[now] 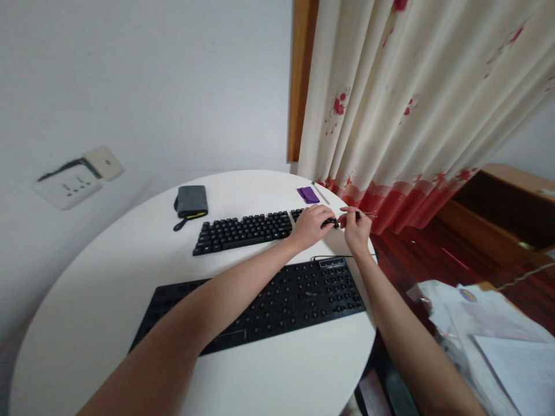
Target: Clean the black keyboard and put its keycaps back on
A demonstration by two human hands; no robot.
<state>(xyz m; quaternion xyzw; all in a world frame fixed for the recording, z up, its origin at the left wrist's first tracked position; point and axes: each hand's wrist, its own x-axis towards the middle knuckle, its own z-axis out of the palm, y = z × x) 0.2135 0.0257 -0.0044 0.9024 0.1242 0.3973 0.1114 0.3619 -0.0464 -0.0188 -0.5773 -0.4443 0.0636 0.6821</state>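
A black keyboard with keycaps (243,230) lies across the far part of the round white table (108,300). My left hand (311,224) rests curled on its right end, fingers closed on a small black piece there. My right hand (356,226) is just beside it at the keyboard's right end, pinching a thin metal wire tool. A second black keyboard (277,303) with its caps stripped off lies nearer to me, under my forearms.
A grey pouch (191,202) with a strap sits at the back of the table. A purple pad (308,195) and a thin stick (321,194) lie by the curtain (403,104). A wall socket (69,186) is left. Papers (498,335) lie lower right.
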